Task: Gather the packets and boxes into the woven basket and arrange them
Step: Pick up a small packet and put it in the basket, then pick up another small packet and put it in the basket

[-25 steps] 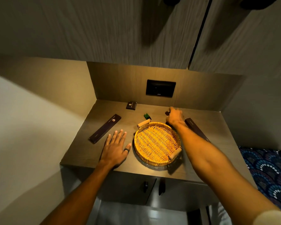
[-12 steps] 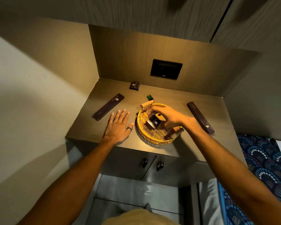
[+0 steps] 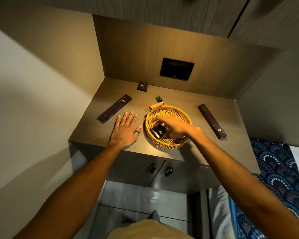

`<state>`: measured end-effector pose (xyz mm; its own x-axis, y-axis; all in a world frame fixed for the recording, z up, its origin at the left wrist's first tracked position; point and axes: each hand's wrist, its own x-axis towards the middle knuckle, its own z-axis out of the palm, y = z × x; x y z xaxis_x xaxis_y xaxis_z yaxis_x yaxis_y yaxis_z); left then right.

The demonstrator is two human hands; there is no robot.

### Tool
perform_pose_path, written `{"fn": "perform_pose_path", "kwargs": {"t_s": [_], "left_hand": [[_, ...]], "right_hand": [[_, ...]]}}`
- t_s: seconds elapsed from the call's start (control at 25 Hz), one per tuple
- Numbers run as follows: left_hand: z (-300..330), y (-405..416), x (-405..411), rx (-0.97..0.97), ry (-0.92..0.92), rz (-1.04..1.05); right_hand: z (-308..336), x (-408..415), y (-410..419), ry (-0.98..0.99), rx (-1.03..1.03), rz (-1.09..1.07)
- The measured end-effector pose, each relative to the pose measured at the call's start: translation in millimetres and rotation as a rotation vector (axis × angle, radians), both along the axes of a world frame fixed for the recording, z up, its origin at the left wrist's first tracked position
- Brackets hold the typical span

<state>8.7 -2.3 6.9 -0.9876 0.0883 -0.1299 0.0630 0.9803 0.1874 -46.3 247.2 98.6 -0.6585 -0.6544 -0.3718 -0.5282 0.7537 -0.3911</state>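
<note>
- The right hand [image 3: 175,126] reaches into the round woven wicker basket [image 3: 168,144] with its fingers closed around a small dark box with a pale logo [image 3: 159,132], which sits low in the near-left part of the basket; whether the box already rests on the weave I cannot tell.
- The left hand [image 3: 126,130] lies flat and spread on the brown wooden tabletop [image 3: 97,133], just beside the basket's left rim, holding nothing.
- The basket is light and sits near the front edge; if the right hand drags on the rim as it lifts out, the basket could slide or tip towards the drop, since the left hand is not bracing it.
- The box stands tilted, so letting go early may leave it on its side against the wall and spoil the arranging.
- Outside wait the long dark packet on the left [image 3: 114,108], the long dark packet on the right [image 3: 212,121], a small dark square box near the back wall [image 3: 143,86] and a small green packet [image 3: 158,98] just behind the basket's wooden handle [image 3: 156,106].
- The long packets look nearly as long as the basket is wide; laid carelessly they could overhang and lever out.
- Reaching back for the green one risks knocking the handle.
</note>
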Motion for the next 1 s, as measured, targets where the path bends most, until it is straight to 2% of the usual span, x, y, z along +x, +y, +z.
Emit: {"fn": "perform_pose_path", "kwargs": {"t_s": [0.2,0.32,0.4,0.52,0.72,1.0], "left_hand": [[-2,1,1,0.001,0.007,-0.006],[-2,0,1,-0.005,0.013,-0.008],[-3,0,1,-0.007,0.012,-0.005],[-4,-1,0,-0.022,0.03,0.005],[-8,-2,-1,-0.018,0.042,0.002],[-12,-2,-6,-0.001,0.062,0.02]], "right_hand": [[-5,-1,1,0.011,-0.008,0.012],[3,-13,5,0.096,-0.184,-0.028],[10,-29,-6,0.186,-0.243,-0.14],[21,-62,-44,0.314,-0.1,-0.27],[26,-105,-99,0.157,0.134,-0.275],[14,-134,-131,0.151,0.249,-0.273]]}}
